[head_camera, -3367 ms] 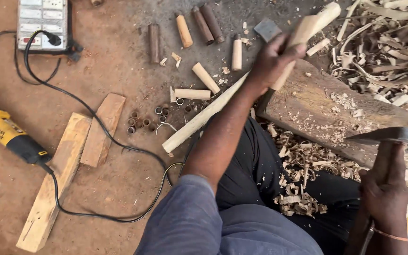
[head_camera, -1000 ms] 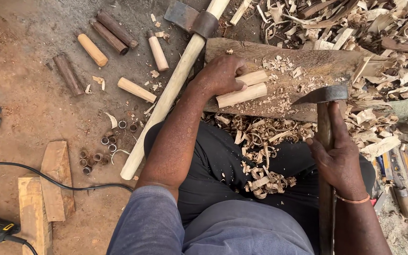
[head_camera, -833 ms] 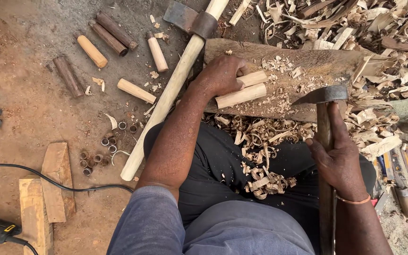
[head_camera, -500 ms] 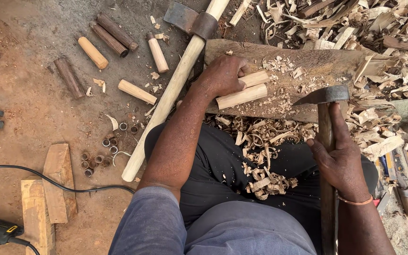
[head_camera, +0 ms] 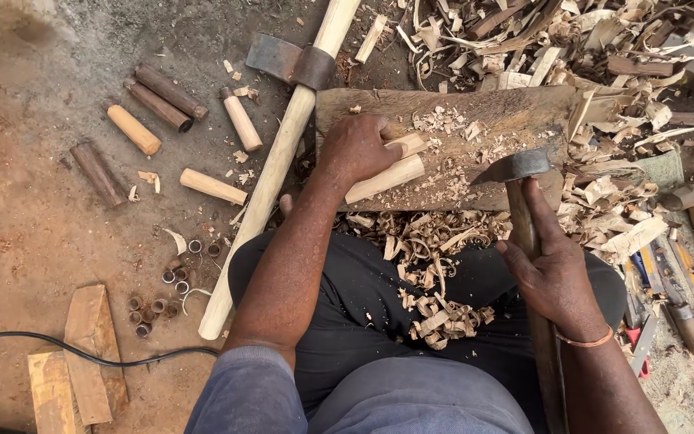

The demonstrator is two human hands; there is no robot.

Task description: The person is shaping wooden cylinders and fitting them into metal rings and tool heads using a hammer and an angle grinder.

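- Pale wooden peg [head_camera: 385, 178]: lay across the wooden block [head_camera: 516, 120], a second pale peg [head_camera: 408, 143] just beside it; left hand [head_camera: 357, 149] closed over the near ends of both.
- Adze [head_camera: 517, 165]: dark metal head rested at the block's near edge; right hand [head_camera: 554, 277] wrapped round its wooden handle, grip clenched on it, orange band at the wrist.
- Wooden block: flat, weathered, strewn with small chips, set on the ground before the person's knees.
- Curled shavings [head_camera: 431, 281]: heaped on the dark trousers and below the block.
- Axe [head_camera: 279, 153]: long pale haft, rusty head, lay on the earth floor left of the block.
- Short pegs [head_camera: 162, 104]: some with dark bark, some peeled, scattered on the floor, well apart from the block.
- Small metal rings [head_camera: 172, 281]: clustered near the axe haft's end.
- Plank offcuts [head_camera: 82, 362] and black cable [head_camera: 82, 354]: lower left.
- Scrap wood pile [head_camera: 604, 48]: upper right.
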